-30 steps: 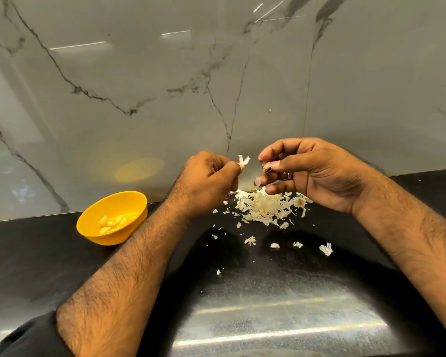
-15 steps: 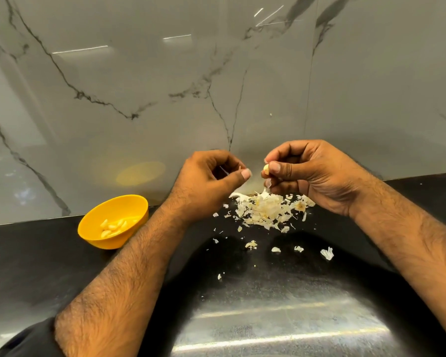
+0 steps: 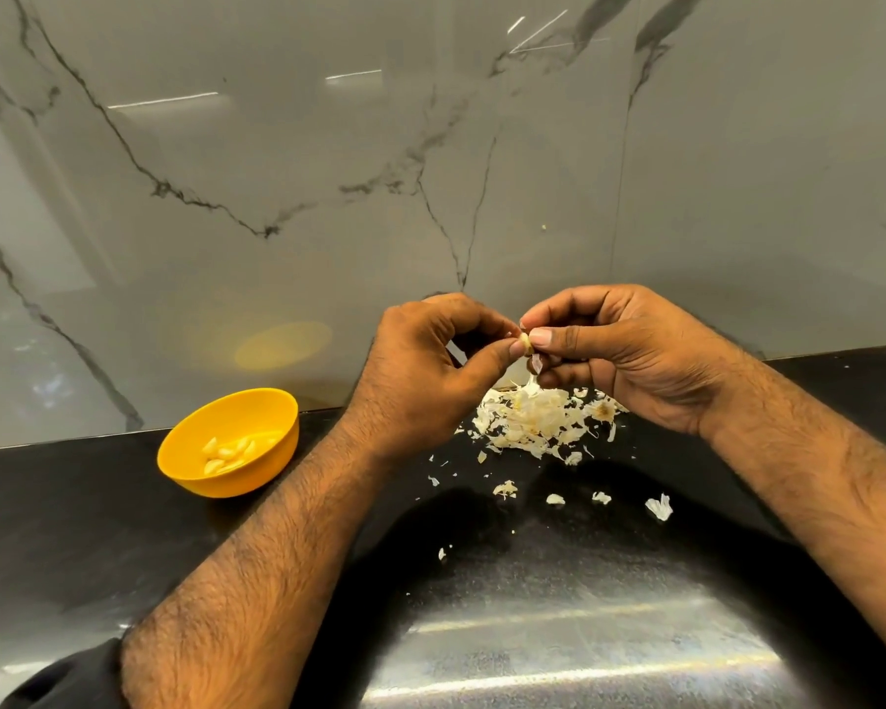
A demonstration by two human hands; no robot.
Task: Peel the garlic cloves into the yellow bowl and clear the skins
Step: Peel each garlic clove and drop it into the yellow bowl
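I note loose skins [image 3: 542, 423] heaped on the black tabletop [image 3: 533, 596] nearest me, above them left hand [image 3: 430, 371] and right hand [image 3: 630, 350] both pinching one garlic clove [image 3: 526, 344] between thumb and fingers, yellow bowl [image 3: 228, 442] of peeled cloves [image 3: 228, 449] far left.

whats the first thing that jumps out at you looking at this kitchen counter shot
The two bare hands meeting mid-frame: the left hand and right hand both pinch one small pale garlic clove above the glossy black countertop. Right below them lies a heap of papery white garlic skins, with scraps scattered nearer the camera. At the left sits a round yellow plastic bowl holding peeled cloves.
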